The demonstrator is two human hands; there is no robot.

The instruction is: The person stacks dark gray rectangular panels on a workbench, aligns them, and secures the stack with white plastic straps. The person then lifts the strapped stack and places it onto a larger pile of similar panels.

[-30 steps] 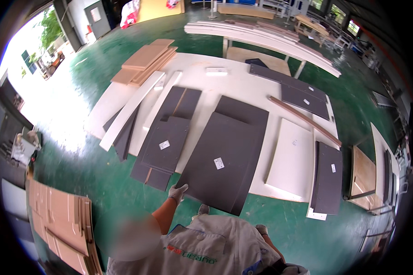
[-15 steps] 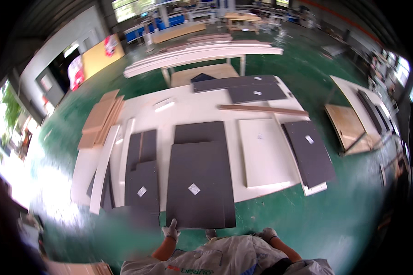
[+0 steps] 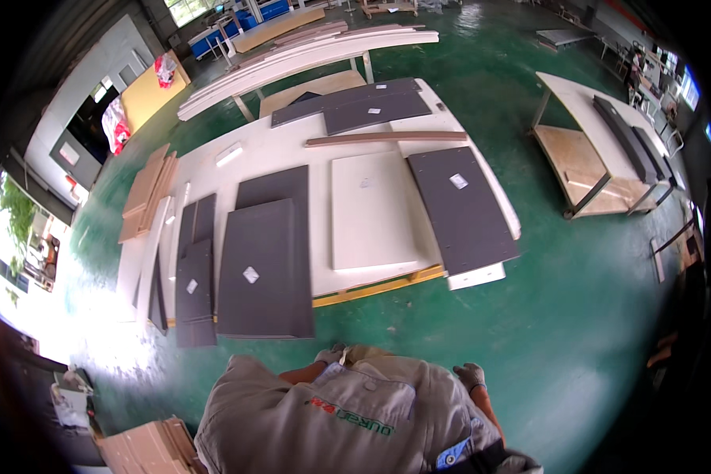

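Note:
My left hand point(image 3: 329, 355), in a grey work glove, is low in front of my body, just short of the near edge of a large dark grey panel point(image 3: 265, 245). It is apart from that panel, and its fingers are partly hidden. Over the green floor to the right hangs my gloved right hand point(image 3: 471, 376), fingers loosely apart and holding nothing. The large panel bears a white label and lies over another dark panel point(image 3: 296, 186). Left of it are narrower dark panels point(image 3: 196, 292), the upper one labelled.
A white-topped table point(image 3: 320, 221) carries a white panel point(image 3: 371, 229), a labelled dark panel point(image 3: 470, 213), a brown strip point(image 3: 387, 138) and brown boards point(image 3: 146, 197). A wheeled cart point(image 3: 577, 158) stands right. Long strips point(image 3: 308, 67) lie on a rack beyond; cardboard point(image 3: 150, 446) is at lower left.
My left hand has come off the large dark panel's near edge and moved toward my body. My view has swung right, so the table sits further left. The right hand hangs a little further out.

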